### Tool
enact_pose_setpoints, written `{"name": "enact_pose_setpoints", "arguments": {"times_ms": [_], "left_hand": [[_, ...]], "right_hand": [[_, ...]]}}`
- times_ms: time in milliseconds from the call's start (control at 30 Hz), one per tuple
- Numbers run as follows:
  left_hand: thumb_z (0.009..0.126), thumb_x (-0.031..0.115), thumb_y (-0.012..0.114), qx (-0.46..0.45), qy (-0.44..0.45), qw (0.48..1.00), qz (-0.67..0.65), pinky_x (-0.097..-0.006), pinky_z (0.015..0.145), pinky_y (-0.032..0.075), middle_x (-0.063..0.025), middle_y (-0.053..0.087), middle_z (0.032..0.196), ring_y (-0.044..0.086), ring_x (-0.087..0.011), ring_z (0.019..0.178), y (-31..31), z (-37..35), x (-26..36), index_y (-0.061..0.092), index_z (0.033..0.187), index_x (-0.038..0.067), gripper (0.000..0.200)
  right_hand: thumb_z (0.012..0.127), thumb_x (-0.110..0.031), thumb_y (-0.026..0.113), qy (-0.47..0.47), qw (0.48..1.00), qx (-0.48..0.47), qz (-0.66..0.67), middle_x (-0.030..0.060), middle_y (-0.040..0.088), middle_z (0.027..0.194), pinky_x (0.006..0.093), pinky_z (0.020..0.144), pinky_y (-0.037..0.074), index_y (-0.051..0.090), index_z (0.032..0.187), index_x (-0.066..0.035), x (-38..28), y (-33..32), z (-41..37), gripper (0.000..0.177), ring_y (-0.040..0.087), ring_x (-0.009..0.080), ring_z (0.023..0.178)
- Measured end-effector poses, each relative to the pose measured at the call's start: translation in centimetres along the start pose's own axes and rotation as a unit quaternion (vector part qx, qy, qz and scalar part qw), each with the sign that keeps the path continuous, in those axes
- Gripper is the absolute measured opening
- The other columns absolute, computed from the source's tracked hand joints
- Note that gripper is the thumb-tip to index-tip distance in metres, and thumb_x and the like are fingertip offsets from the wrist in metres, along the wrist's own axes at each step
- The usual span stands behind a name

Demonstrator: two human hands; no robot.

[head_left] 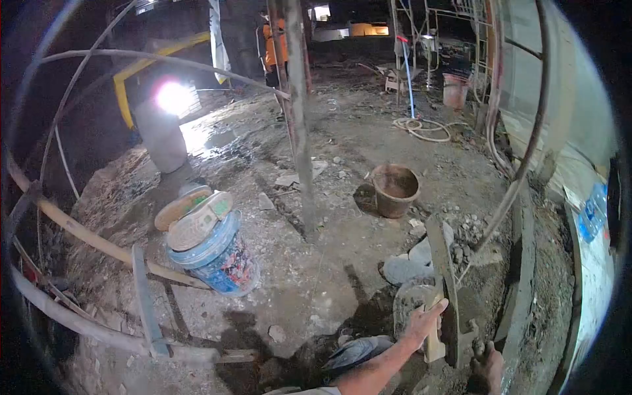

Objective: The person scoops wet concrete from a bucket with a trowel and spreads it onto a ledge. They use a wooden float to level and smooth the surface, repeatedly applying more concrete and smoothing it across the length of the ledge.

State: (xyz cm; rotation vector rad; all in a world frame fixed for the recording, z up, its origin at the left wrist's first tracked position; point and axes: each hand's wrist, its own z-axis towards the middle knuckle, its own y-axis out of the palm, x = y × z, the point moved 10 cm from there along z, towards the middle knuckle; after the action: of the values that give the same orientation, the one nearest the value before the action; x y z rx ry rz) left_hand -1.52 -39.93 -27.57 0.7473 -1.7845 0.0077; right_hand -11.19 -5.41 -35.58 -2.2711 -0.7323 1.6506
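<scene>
My left hand [426, 322] is closed around the pale wooden handle [434, 345] of a long, narrow board [442, 263], which is seen nearly edge-on and points away from me. Just to its right, low in the view, is my right hand [487, 367], its curled fingers dark with wet dirt; what they hold, if anything, cannot be made out. A small mud-coloured piece [473, 329] shows near those fingers. Beyond the left hand lie a rounded grey item [409, 299], partly covered by the board, and a grey shoe-like shape [403, 268].
A brown bucket [395, 192] stands ahead. To the left, shoes [201, 214] rest soles-up on a blue bucket [220, 257]. A metal post [299, 131] rises mid-view, and curved bars cross both sides. Farther off are a hose [421, 130], a bright lamp [174, 97] and a person in orange [273, 46].
</scene>
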Motion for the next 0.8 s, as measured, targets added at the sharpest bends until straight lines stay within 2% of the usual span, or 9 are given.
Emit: {"name": "enact_pose_setpoints", "arguments": {"times_ms": [133, 300, 333, 367, 400, 433, 467, 667, 800], "left_hand": [[0.075, 0.053, 0.069, 0.051, 0.052, 0.995, -0.072, -0.0282, 0.052, 0.039, -0.0019, 0.052, 0.055, 0.051, -0.0114, 0.054, -3.0, 1.6, 1.6, 0.059, 0.062, 0.008, 0.048], [0.082, 0.044, 0.065, 0.040, 0.030, 0.991, -0.123, -0.0297, 0.050, 0.041, -0.0031, 0.057, 0.067, 0.051, -0.0115, 0.056, -6.9, 1.0, 4.4, 0.065, 0.083, 0.010, 0.034], [0.083, 0.047, 0.062, 0.118, 0.128, 0.966, 0.190, -0.0323, 0.052, 0.043, -0.0033, 0.058, 0.068, 0.053, -0.0157, 0.058, -9.1, 1.4, 7.0, 0.066, 0.083, 0.011, 0.036], [0.083, 0.052, 0.058, 0.103, 0.255, 0.912, 0.305, -0.0374, 0.054, 0.045, -0.0039, 0.058, 0.067, 0.053, -0.0219, 0.058, -9.4, 2.5, 7.0, 0.065, 0.082, 0.007, 0.045], [0.084, 0.053, 0.057, 0.124, 0.030, 0.990, 0.061, -0.0376, 0.055, 0.045, -0.0026, 0.057, 0.067, 0.054, -0.0212, 0.062, -10.5, 0.2, 8.0, 0.064, 0.078, 0.005, 0.048], [0.084, 0.048, 0.061, 0.163, 0.002, 0.984, 0.067, -0.0308, 0.051, 0.043, -0.0008, 0.055, 0.067, 0.053, -0.0137, 0.061, -13.0, 1.4, 5.8, 0.064, 0.080, 0.005, 0.043], [0.083, 0.045, 0.064, 0.133, 0.054, 0.989, -0.036, -0.0232, 0.043, 0.034, 0.0063, 0.041, 0.054, 0.039, -0.0058, 0.046, -12.2, 0.7, 8.2, 0.058, 0.072, 0.013, 0.035], [0.083, 0.044, 0.065, 0.151, 0.066, 0.977, -0.136, -0.0230, 0.047, 0.036, 0.0041, 0.046, 0.065, 0.045, -0.0056, 0.053, -15.3, 0.8, 9.4, 0.058, 0.097, 0.015, 0.033], [0.083, 0.043, 0.065, 0.160, 0.046, 0.971, -0.174, -0.0239, 0.046, 0.039, 0.0002, 0.051, 0.066, 0.048, -0.0091, 0.051, -15.5, 0.7, 9.5, 0.059, 0.092, 0.008, 0.036]], "right_hand": [[0.092, -0.046, 0.044, -0.122, 0.983, -0.069, -0.114, 0.0067, 0.059, 0.064, 0.0352, 0.049, 0.042, 0.061, 0.078, -0.006, -4.5, 3.1, 0.8, 0.046, 0.057, 0.0208, 0.058], [0.085, -0.023, 0.054, -0.252, 0.866, -0.001, -0.431, 0.0238, 0.060, 0.096, 0.0452, 0.079, 0.044, 0.058, 0.110, -0.006, -12.7, 5.1, -3.9, 0.030, 0.057, 0.0373, 0.092], [0.082, -0.020, 0.056, -0.265, 0.823, -0.022, -0.501, 0.0243, 0.058, 0.105, 0.0453, 0.080, 0.044, 0.058, 0.111, -0.005, -16.3, 6.0, -7.1, 0.033, 0.055, 0.0383, 0.097], [0.078, -0.017, 0.058, -0.181, 0.896, -0.005, -0.406, 0.0223, 0.057, 0.111, 0.0453, 0.082, 0.043, 0.055, 0.116, -0.006, -14.2, 4.9, -5.0, 0.040, 0.053, 0.0373, 0.102], [0.075, -0.014, 0.058, -0.251, 0.801, -0.045, -0.541, 0.0192, 0.057, 0.109, 0.0442, 0.080, 0.043, 0.052, 0.117, -0.008, -16.8, 6.9, -6.4, 0.043, 0.054, 0.0352, 0.099], [0.073, -0.013, 0.058, -0.395, 0.772, 0.052, -0.495, 0.0166, 0.057, 0.103, 0.0441, 0.076, 0.044, 0.050, 0.115, -0.008, -21.3, 7.3, -9.9, 0.043, 0.055, 0.0351, 0.092], [0.074, -0.012, 0.057, -0.224, 0.827, -0.038, -0.514, 0.0153, 0.056, 0.095, 0.0440, 0.072, 0.045, 0.051, 0.106, -0.007, -20.9, 7.8, -8.0, 0.032, 0.056, 0.0362, 0.087], [0.086, -0.013, 0.046, -0.244, 0.693, -0.001, -0.678, 0.0147, 0.060, 0.088, 0.0417, 0.066, 0.050, 0.053, 0.097, -0.007, -22.1, 10.7, -3.5, 0.014, 0.063, 0.0294, 0.079], [0.083, -0.012, 0.050, -0.239, 0.719, 0.008, -0.653, 0.0156, 0.066, 0.087, 0.0389, 0.071, 0.053, 0.057, 0.096, -0.006, -21.7, 12.9, -0.1, 0.016, 0.066, 0.0296, 0.084]]}}
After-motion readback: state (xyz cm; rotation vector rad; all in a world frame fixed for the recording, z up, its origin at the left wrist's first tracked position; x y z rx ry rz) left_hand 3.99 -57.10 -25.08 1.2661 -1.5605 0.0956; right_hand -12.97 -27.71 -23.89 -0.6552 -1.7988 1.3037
